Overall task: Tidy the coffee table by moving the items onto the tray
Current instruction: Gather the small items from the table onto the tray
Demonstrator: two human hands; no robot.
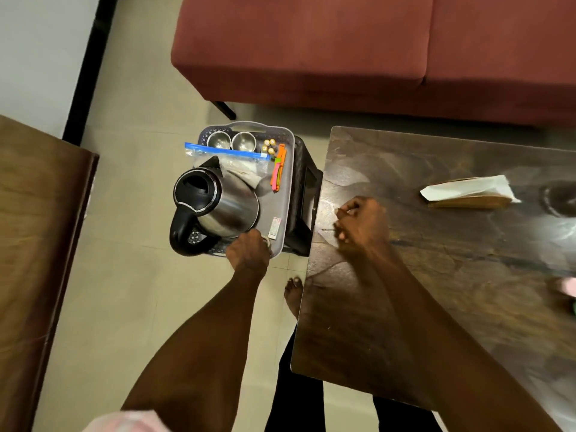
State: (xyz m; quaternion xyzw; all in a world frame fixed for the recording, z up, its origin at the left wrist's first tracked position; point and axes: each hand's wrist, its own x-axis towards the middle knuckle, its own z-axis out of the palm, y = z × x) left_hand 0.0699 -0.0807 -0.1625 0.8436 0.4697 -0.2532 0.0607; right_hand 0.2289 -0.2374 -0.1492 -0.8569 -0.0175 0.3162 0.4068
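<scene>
The left hand (249, 249) hides the near corner of the grey tray (288, 169); a small pale ring-shaped thing (266, 241) shows at its fingers, too covered to identify, and whether the fingers hold it cannot be told. The right hand (361, 224) is blurred; its fingers curl loosely above the desk (436, 275), and nothing can be made out in them. A pink thing at the desk's right edge is cut off by the frame.

Both forearms reach forward, the left toward the tray, the right over the desk's near-left part.

The tray sits on a dark stool (307, 194), left of the right hand, its long axis running away from the person. Just beyond the left hand stands the steel kettle (218, 201), upright, black handle toward the person, spout pointing away. Farther beyond lie a zip bag (230, 163), two steel cups (230, 141), yellow batteries (269, 146) and coloured clips (279, 171), lengthwise along the tray's right side. A small white packet (275, 227) lies just beyond the left hand's fingers. Right of the right hand, well apart, a white napkin in a wooden holder (467, 193) lies on the desk, long axis left to right.
</scene>
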